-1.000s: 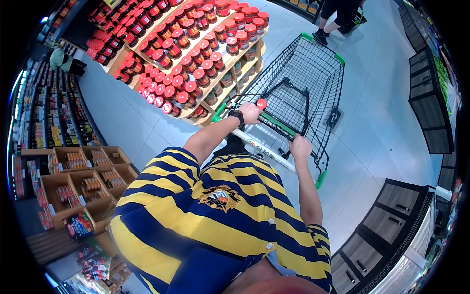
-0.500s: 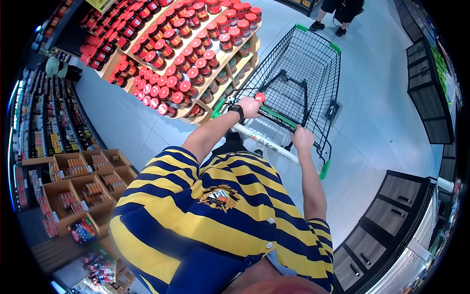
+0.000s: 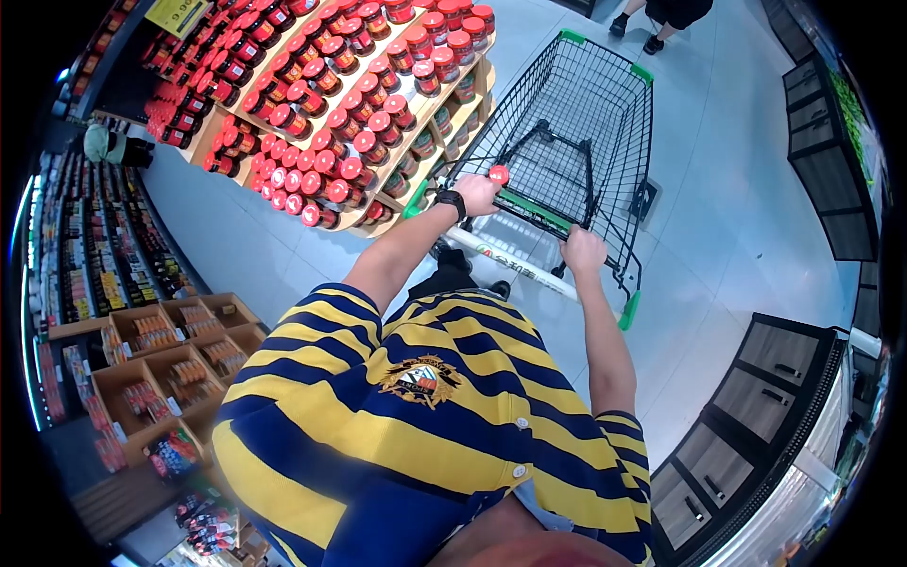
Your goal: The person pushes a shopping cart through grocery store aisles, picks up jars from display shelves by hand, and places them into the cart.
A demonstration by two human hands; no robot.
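Note:
A wire shopping cart (image 3: 567, 123) with green corners and a white handle bar (image 3: 520, 265) stands in front of me. My left hand (image 3: 479, 194), with a black watch on the wrist, is closed at the cart's left rear edge. Right beside its fingers is a round red cap or disc (image 3: 499, 175); whether the hand holds it or it is fixed to the cart, I cannot tell. My right hand (image 3: 584, 250) is closed on the cart's rear edge, near the right end of the green strip. The cart basket shows only bare wire.
Red-lidded jars (image 3: 368, 94) fill a tiered wooden display (image 3: 416, 156) close left of the cart. Wooden bins (image 3: 142, 354) stand at the lower left. Dark cabinets (image 3: 756, 406) line the right. A person (image 3: 675, 14) is ahead; another person (image 3: 104, 145) is far left.
The jar display and the cart have shifted slightly left and up in view. The person ahead has moved towards the top edge. Both my hands keep their grip on the cart.

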